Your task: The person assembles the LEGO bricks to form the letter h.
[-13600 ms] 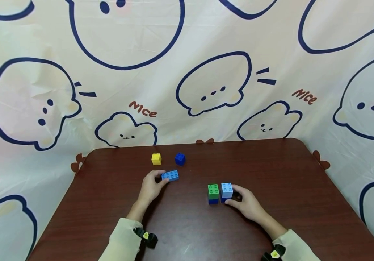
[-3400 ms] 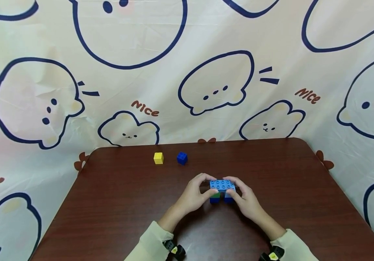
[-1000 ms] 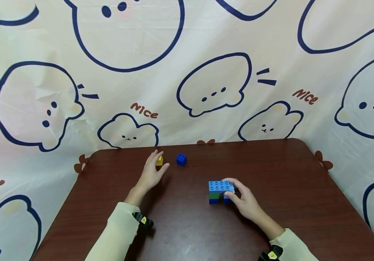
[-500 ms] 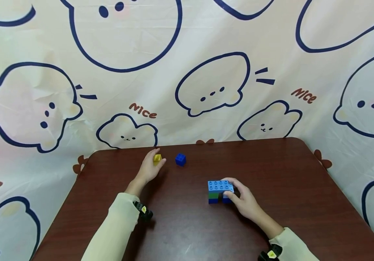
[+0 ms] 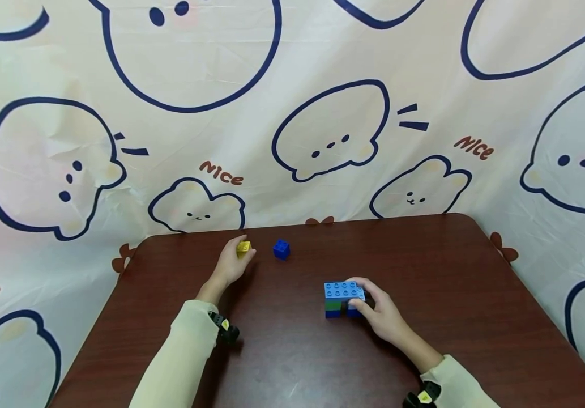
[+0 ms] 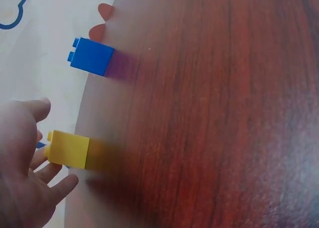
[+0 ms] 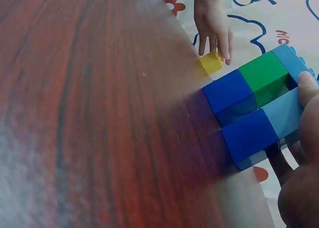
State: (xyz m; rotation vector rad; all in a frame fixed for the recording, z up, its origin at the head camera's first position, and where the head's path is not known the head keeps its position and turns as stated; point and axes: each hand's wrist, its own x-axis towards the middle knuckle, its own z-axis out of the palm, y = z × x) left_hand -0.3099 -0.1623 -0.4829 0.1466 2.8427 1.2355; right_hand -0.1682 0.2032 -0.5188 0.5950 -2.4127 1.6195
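At the back left of the table my left hand (image 5: pixel 228 265) is around a yellow toy brick (image 5: pixel 243 247). In the left wrist view, thumb and fingers are spread on either side of this yellow brick (image 6: pixel 70 149), the thumb apart from it. My right hand (image 5: pixel 386 316) grips the right side of a small brick arch (image 5: pixel 344 290). Across the arch's top lies a long light-blue studded brick. Under it stand two pillars, green over dark blue and light blue over dark blue, with a narrow gap between them, as the right wrist view shows.
A dark blue brick (image 5: pixel 281 250) stands just right of the yellow one, near the back edge of the brown wooden table (image 5: pixel 292 351). A white cloth (image 5: pixel 251 130) with cartoon prints hangs behind and beside the table.
Over the last second my left hand has lowered and come closer around the yellow brick. Earlier, both hands held the long light-blue brick on the two pillars. My right hand has stayed on the arch.
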